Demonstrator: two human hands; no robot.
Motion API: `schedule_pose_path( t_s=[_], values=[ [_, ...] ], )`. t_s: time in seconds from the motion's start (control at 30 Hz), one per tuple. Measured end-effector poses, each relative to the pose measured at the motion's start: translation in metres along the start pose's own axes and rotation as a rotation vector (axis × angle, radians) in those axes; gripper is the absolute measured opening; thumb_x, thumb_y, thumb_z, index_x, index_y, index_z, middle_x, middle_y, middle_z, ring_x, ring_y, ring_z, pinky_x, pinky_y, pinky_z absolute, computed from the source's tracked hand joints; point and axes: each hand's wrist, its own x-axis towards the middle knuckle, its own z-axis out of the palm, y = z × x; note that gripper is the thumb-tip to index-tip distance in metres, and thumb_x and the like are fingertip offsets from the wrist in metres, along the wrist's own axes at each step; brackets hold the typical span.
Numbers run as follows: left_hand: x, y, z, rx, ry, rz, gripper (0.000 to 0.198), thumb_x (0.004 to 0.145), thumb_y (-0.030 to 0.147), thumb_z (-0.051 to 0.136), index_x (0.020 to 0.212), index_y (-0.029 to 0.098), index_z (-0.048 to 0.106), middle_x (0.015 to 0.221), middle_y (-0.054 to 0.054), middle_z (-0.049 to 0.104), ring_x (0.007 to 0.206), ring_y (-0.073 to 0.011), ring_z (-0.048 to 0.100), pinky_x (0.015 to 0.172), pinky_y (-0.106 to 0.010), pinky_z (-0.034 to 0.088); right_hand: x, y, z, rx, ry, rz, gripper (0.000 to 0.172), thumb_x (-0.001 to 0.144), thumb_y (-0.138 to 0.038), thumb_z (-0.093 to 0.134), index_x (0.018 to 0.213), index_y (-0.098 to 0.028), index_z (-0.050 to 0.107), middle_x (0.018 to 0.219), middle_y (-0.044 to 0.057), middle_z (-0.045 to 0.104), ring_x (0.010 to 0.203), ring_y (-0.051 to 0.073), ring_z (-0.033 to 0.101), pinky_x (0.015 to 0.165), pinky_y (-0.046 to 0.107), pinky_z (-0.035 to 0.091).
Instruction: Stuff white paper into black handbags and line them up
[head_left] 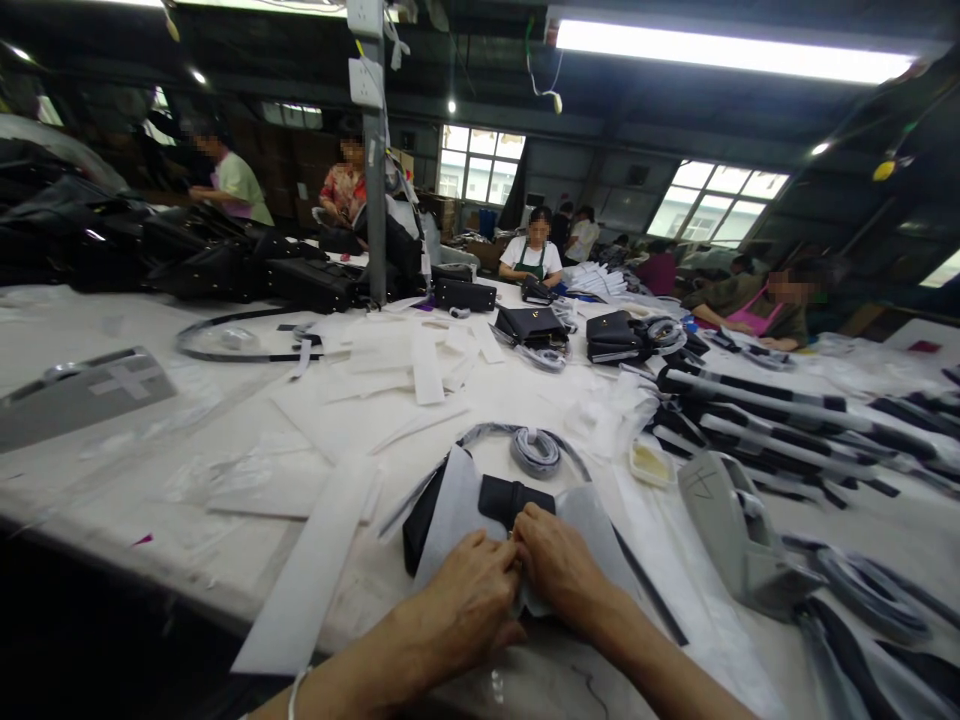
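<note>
A black handbag [499, 497] lies on the table right in front of me, with white tissue paper [450, 525] wrapped about its body. My left hand [476, 590] and my right hand [556, 558] meet at the front of its flap, fingertips pinched together at a small clasp or tab. The fingers hide most of that spot. Just beyond the bag rests a wrapped, coiled strap [535, 455], and the bag's handle [491, 430] arches behind it.
White paper strips [307, 570] and loose sheets lie left and ahead. At the right stand a grey tape dispenser [739, 530], a small dish [651, 464] and wrapped straps [795, 430]. More black handbags [532, 325] sit farther back, near a metal post [375, 200]. Several people work around the tables.
</note>
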Motion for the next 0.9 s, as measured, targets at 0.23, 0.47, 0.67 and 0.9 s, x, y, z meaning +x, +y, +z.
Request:
schedule_pose_path(
  t_s=[0.23,0.47,0.67,0.9],
  values=[
    [-0.016,-0.021,-0.015,0.111,0.025,0.178,0.039,0.094,0.013,0.051,0.133,0.017,0.049,0.124,-0.009,0.064,0.116,-0.0213,0.059,0.106,-0.036,0.039,-0.037,0.014,0.002,-0.006,0.015,-0.194,0.043,0.1,-0.029,0.048,0.141,-0.019,0.052,0.141,0.012,0.057,0.126,0.026,0.055,0.107,0.041,0.044],
    [-0.027,-0.038,-0.049,0.228,0.054,0.142,0.034,0.096,0.014,0.049,0.127,0.027,0.054,0.114,-0.004,0.067,0.11,-0.0208,0.06,0.105,-0.039,0.037,-0.043,0.066,-0.023,-0.038,-0.137,-0.293,0.05,0.1,-0.049,0.047,0.146,-0.029,0.047,0.148,0.004,0.048,0.135,0.027,0.048,0.114,0.047,0.04],
    [-0.035,-0.046,-0.033,0.176,0.036,0.112,0.042,0.098,0.041,0.055,0.137,0.028,0.047,0.128,-0.006,0.062,0.118,-0.0244,0.058,0.105,-0.042,0.038,-0.028,0.085,-0.029,-0.028,-0.158,-0.358,0.04,0.102,-0.046,0.045,0.133,-0.028,0.063,0.135,0.004,0.062,0.129,0.026,0.055,0.108,0.044,0.046],
    [-0.034,-0.052,-0.009,0.229,0.076,0.101,0.055,0.092,0.037,0.065,0.142,0.03,0.042,0.134,-0.006,0.057,0.117,-0.026,0.058,0.102,-0.045,0.041,-0.044,0.03,-0.021,-0.154,0.039,-0.242,0.056,0.094,-0.044,0.059,0.148,-0.034,0.043,0.147,0.005,0.049,0.134,0.034,0.048,0.108,0.059,0.041]
  ],
)
